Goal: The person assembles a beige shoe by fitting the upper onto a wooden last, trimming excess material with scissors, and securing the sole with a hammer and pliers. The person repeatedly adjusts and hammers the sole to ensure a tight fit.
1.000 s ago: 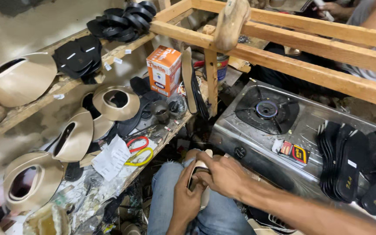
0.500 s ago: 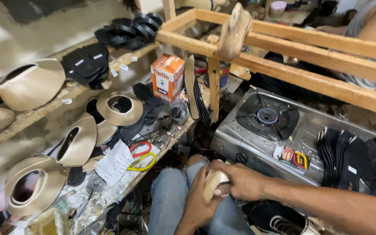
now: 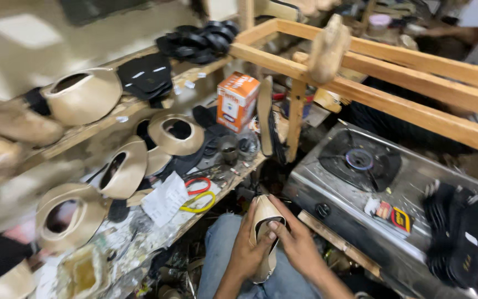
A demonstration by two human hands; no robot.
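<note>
Both of my hands hold one beige shoe upper (image 3: 263,217) over my lap, above my blue jeans (image 3: 221,260). My left hand (image 3: 245,249) grips its left side from below, fingers wrapped on the edge. On the other side my right hand (image 3: 294,238) clasps it, with the thumb pressed on the rim of the opening. The lower end of the shoe is hidden between my palms.
A cluttered wooden bench (image 3: 233,182) at left carries several beige shoe uppers (image 3: 123,169), an orange box (image 3: 237,101), red and yellow rings (image 3: 197,194) and papers. A gas stove (image 3: 360,166) at right holds black soles (image 3: 460,232). A wooden frame (image 3: 394,61) crosses above.
The view has shifted down and left. My hands have turned the shoe upper more upright, and its opening now faces me.
</note>
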